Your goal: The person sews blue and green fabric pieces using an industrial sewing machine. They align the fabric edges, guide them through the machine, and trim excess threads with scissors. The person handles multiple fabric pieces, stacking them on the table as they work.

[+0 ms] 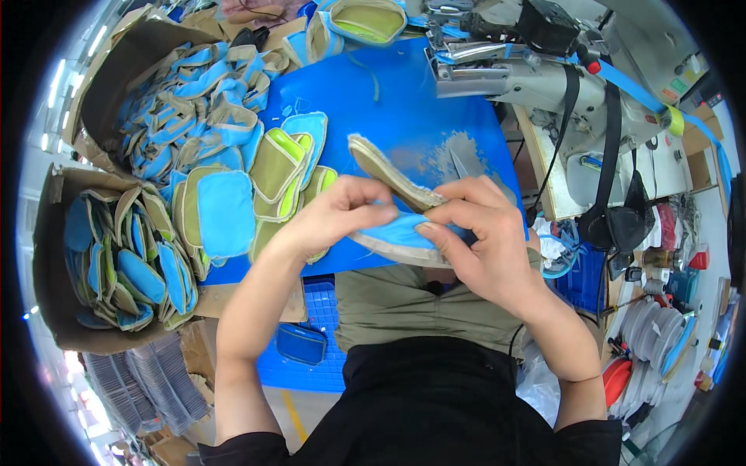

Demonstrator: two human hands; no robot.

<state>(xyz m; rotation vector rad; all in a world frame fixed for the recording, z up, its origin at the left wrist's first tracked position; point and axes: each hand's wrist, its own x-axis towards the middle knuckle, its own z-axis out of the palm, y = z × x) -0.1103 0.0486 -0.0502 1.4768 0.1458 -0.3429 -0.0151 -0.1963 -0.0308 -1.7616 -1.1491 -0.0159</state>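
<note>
Both hands hold a blue-and-khaki fabric pouch piece (400, 231) above the near edge of the blue table. It is spread in two flaps: one khaki with a pale edge stands up at the back, the other has a blue inner face and lies nearer me. My left hand (338, 213) is closed on its left side, thumb toward the blue face. On the right, my right hand (486, 237) pinches the piece between thumb and fingers, where the two flaps meet. Left of my left hand lies a pile of flat green, khaki and blue fabric panels (225, 213).
A cardboard box (101, 97) of blue-and-khaki fabric loops stands far left. Nearer is another box (47, 268) of panels. At the right stands a sewing machine (544, 85) with blue tape. More pouches (365, 19) lie at the back of the blue table (326, 85).
</note>
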